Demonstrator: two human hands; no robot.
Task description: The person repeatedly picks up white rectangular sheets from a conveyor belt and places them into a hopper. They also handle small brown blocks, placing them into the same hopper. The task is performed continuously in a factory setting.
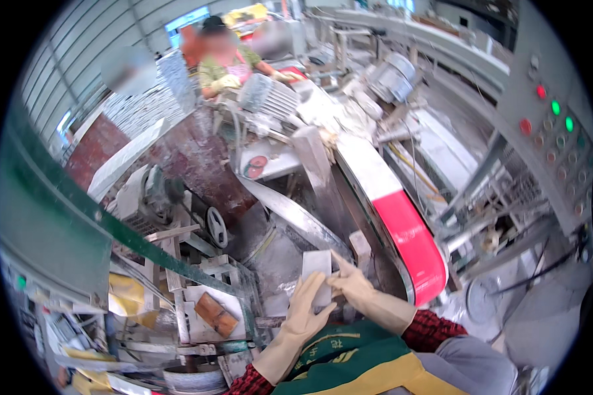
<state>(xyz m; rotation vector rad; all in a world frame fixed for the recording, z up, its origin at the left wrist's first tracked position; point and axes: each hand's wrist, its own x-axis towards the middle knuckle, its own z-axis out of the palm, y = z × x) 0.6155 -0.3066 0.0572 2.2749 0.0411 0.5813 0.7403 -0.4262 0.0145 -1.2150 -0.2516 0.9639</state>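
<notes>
A pale rectangular tile is upright between my two hands, in front of my green and yellow apron. Both hands wear cream rubber gloves. My left hand presses its fingers on the tile's near face and left side, its thumb standing apart toward the right. At the tile's right edge, my right hand grips with one finger stretched up along the edge. The tile's lower part is partly covered by the gloves.
A belt machine with a white and red belt runs away to the right of my hands. A wooden post stands beside it. Left are a handwheel and a brown block. A control panel is at right; a co-worker stands beyond.
</notes>
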